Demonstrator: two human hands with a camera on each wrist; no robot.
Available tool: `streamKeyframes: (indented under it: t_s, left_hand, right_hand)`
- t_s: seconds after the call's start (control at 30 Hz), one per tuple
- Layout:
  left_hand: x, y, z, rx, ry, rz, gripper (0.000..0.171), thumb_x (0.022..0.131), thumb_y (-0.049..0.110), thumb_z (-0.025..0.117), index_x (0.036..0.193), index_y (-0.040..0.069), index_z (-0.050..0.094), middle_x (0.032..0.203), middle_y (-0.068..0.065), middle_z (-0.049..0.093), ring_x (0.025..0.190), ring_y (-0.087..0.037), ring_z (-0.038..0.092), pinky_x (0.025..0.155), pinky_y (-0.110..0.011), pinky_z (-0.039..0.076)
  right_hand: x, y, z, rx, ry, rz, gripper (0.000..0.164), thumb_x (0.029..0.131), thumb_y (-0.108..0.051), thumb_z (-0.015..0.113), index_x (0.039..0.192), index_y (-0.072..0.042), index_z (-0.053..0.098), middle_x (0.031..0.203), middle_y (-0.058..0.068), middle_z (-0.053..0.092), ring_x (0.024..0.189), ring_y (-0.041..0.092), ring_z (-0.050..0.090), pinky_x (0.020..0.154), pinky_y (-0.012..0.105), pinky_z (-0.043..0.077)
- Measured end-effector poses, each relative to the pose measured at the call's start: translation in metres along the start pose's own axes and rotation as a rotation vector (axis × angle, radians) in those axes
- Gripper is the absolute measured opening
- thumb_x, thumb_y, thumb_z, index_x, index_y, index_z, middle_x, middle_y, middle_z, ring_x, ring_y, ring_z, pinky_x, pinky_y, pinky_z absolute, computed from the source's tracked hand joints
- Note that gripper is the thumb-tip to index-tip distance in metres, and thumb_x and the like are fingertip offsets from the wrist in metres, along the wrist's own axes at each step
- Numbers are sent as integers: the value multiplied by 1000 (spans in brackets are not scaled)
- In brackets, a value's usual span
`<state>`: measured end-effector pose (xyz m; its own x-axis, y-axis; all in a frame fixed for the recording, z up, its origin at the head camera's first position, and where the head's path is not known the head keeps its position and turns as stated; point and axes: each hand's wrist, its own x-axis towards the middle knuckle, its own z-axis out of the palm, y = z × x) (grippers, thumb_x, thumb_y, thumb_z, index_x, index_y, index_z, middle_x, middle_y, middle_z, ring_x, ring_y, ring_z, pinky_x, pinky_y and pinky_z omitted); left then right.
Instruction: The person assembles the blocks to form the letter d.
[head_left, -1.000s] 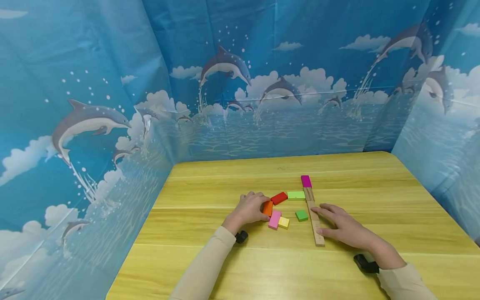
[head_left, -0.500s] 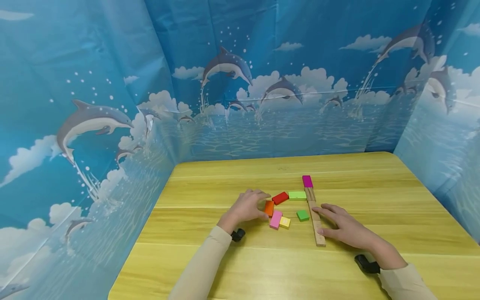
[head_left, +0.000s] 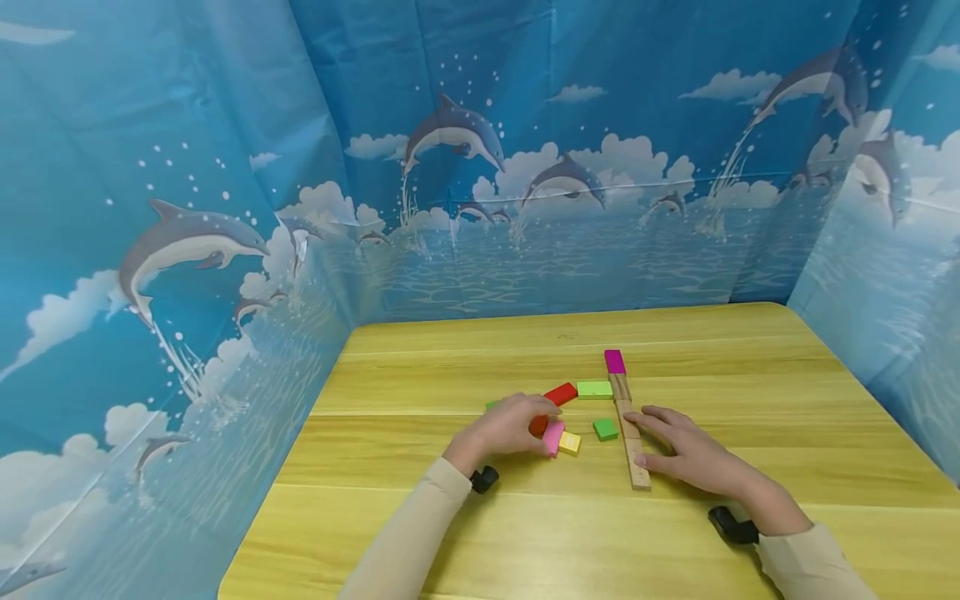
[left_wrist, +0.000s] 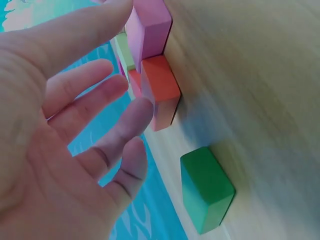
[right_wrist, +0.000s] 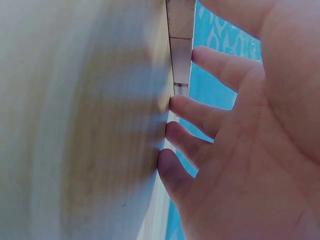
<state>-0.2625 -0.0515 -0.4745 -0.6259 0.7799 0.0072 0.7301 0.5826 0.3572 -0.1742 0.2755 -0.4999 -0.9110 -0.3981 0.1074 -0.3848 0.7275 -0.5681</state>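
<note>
My left hand [head_left: 506, 429] reaches over the blocks at the middle of the table, fingers spread and loosely bent. Its thumb comes right up to the pink block [left_wrist: 150, 30]. Partly under the fingers lies an orange block [left_wrist: 161, 87]. A yellow block [head_left: 570, 443] sits against the pink one's right side. My right hand [head_left: 690, 450] rests its fingertips along a row of plain wooden blocks [right_wrist: 181, 60], its fingers extended. At the far end of that row stands a magenta block [head_left: 614, 362].
A red block [head_left: 560, 394] and a light green block [head_left: 595, 390] run toward the wooden row. A small green block [head_left: 605, 429] lies inside the ring. Left of the orange block is a dark green block [left_wrist: 207, 190]. Behind the table [head_left: 675, 333] hangs a dolphin-print curtain [head_left: 525, 208].
My left hand has let go of the orange block, drawn back slightly, then moved right to the pink block, uncovering part of the dark green block. The right hand stays put.
</note>
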Motion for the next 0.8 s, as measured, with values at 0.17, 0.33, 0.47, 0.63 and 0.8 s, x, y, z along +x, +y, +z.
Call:
streamKeyframes:
  t_s: [0.17,0.33,0.47,0.63,0.8]
  left_hand:
    - [3,0,6,-8,-34,-2,58,86,37,82,138,21,62,141,10,55,129,-10,50,106,-28,41]
    - [5,-3,12,18,-45,-15,61,86,38,82,141,22,61,142,10,55,129,-9,50,105,-27,42]
    - [5,-3,13,18,-47,-25,63,85,37,83,141,22,60,141,9,55,127,-10,51,104,-28,43]
    - [5,-3,13,16,-51,-31,63,84,36,84,141,22,61,139,9,56,122,-9,52,102,-27,44]
    - [5,-3,13,19,-45,-29,62,84,36,84,141,23,62,139,10,57,120,-8,53,100,-26,44]
  right_hand:
    - [1,2,1,-8,-3,5,68,97,-47,65,153,-15,44,152,26,36,137,51,31,98,72,34]
    - [2,3,2,-14,2,5,69,97,-48,65,154,-15,44,152,26,36,137,50,31,98,72,34]
    - [2,3,2,-16,4,0,69,96,-48,65,154,-15,44,152,26,37,137,50,32,99,72,34]
    - [2,2,1,-14,-4,2,69,96,-48,65,153,-15,45,152,26,37,137,50,32,98,71,35]
    - [1,1,1,-9,-7,8,69,96,-48,65,153,-14,44,153,26,36,137,51,31,98,71,35]
